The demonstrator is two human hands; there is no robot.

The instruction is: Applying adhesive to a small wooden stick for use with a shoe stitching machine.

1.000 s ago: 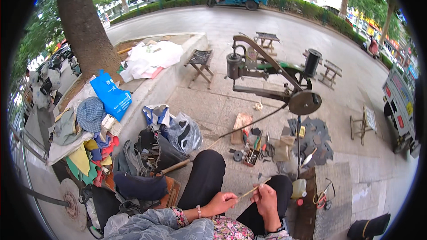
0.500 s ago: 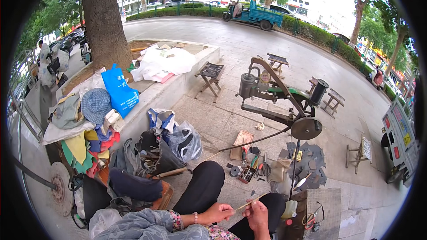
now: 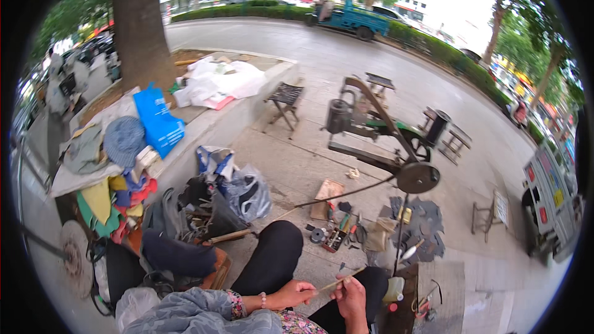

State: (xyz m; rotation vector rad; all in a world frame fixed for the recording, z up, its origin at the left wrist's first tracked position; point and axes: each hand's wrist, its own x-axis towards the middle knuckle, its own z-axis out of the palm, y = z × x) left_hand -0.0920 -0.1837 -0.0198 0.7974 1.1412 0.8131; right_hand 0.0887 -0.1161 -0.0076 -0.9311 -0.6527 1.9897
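Note:
Both my hands are over my lap, between black-trousered knees. A thin, pale tan strip point(image 3: 328, 285), stick-like and narrow, runs between them, rising toward the right. My left hand point(image 3: 293, 294), with a beaded bracelet at its wrist, pinches the lower end between thumb and fingers. My right hand point(image 3: 350, 297) grips the strip farther up, near the right knee, and its end pokes out beyond the fingers. Motion blur softens the picture, and the strip's exact kind does not show.
A crank-driven sewing machine point(image 3: 396, 142) stands ahead on a thin post. Around it are a tool box point(image 3: 335, 241), dark sheet scraps point(image 3: 427, 226) and folding stools point(image 3: 284, 102). Scissors point(image 3: 423, 307) lie on a board at right. An open dark bag point(image 3: 216, 210) sits at left.
The view has turned slightly, so the whole scene sits a little farther left in the picture. Both hands keep hold of the strip, with little change in their pose.

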